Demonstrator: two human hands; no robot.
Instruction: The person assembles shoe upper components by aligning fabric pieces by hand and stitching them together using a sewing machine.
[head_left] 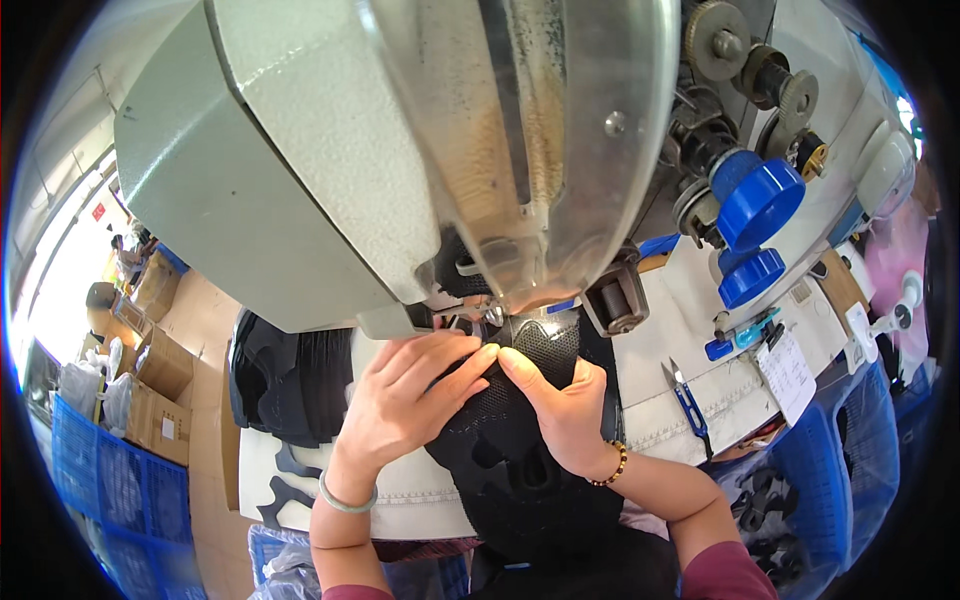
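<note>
A black mesh fabric piece (510,475) lies under the head of a large pale sewing machine (310,130) and hangs down over the table's near edge. Beside the needle area, my left hand (410,395) holds the mesh with its fingers pressed together. My right hand (560,405) is curled, its thumb pushing down on the same fabric close to my left fingertips. The two hands nearly touch. The needle itself is hidden behind the machine's metal parts and clear guard (590,180).
Black cut pieces lie stacked (290,385) at the left, above loose dark strips (290,490). Thread snips (688,405) rest on the white table (645,365) at right, near a paper sheet (787,375). Blue crates (125,490) stand on both sides; blue knobs (755,200) project from the machine.
</note>
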